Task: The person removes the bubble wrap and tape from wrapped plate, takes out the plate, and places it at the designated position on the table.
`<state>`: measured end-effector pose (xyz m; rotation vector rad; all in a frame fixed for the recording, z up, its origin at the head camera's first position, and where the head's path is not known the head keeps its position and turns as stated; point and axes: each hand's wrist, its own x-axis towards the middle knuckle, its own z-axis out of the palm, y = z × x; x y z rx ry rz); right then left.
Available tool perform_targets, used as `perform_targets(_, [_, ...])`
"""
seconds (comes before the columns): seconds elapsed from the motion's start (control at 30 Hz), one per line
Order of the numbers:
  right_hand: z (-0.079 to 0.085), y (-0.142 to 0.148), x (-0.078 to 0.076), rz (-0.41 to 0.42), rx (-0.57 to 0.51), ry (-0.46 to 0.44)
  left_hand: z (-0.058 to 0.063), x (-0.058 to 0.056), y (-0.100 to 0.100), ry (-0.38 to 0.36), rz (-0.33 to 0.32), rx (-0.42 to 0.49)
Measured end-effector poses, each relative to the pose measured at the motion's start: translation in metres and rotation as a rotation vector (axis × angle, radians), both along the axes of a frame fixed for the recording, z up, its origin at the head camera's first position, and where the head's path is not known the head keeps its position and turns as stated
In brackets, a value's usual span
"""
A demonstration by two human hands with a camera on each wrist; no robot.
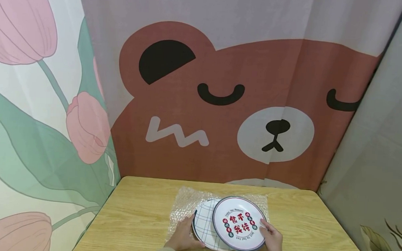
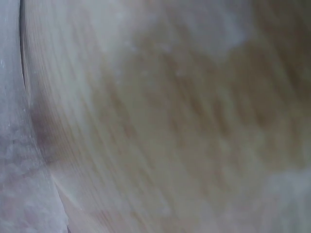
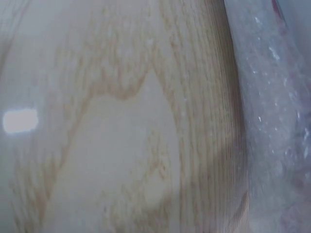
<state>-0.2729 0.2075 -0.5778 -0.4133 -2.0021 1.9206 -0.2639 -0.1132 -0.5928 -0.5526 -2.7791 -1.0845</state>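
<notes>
Two round plates are over a sheet of bubble wrap point(image 1: 180, 207). The left one, a white plate with a thin grid pattern point(image 1: 203, 223), is partly covered by a white plate with red characters and a blue rim point(image 1: 239, 213). My left hand point(image 1: 184, 235) grips the grid plate at its lower left edge, fingers along the side and thumb near the bottom. At the right edge of the red-lettered plate, my right hand point(image 1: 272, 239) pinches the rim, thumb over its face. Neither wrist view shows the plates clearly.
Beneath everything is a light wood-grain table point(image 1: 133, 212); its surface fills most of both wrist views. Bubble wrap point(image 3: 277, 116) also shows along the right side of the right wrist view. A bear-print curtain point(image 1: 172, 158) hangs behind the table's back edge, with a tulip-print one point(image 1: 51, 152) at left.
</notes>
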Motion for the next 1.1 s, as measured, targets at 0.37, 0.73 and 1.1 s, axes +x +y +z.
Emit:
perform_targets(0.37, [0.004,0.005,0.006,0.007,-0.060,-0.034,-0.002,-0.001,-0.005,0.008,-0.007,-0.002])
perform_targets(0.73, [-0.006,0.015,0.006,-0.040,-0.101,-0.008,-0.002,0.000,-0.003,-0.007,-0.013,-0.012])
perform_targets(1.1, [-0.008,0.023,0.006,-0.077,-0.091,-0.012,-0.004,-0.003,-0.004,-0.019,-0.001,-0.013])
